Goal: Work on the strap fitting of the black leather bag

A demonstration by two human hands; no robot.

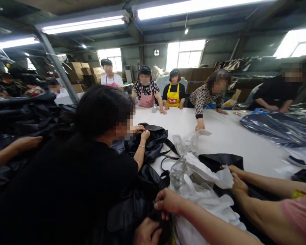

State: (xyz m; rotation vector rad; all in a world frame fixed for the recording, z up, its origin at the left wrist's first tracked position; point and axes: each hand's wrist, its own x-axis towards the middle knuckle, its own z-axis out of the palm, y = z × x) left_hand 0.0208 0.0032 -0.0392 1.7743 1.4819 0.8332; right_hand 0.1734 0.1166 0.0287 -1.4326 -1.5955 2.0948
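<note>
At the bottom centre, my left hand (148, 232) is closed with bent fingers on the edge of a black leather-like bag (126, 212). My right hand (168, 201) is just above it, thumb and fingers pinched together at the same dark material. Exactly what the fingertips grip is hidden. Crumpled white paper (193, 197) lies against my right forearm. Several black items with straps (170, 146) lie beyond my hands.
A co-worker in black (66, 183) leans in close at left, handling a black item (155, 136). At right, a pink-sleeved person's hands (237, 180) hold white paper. Across the white table (226, 131), several people stand; one reaches toward the paper. Plastic-wrapped dark goods (280, 127) lie right.
</note>
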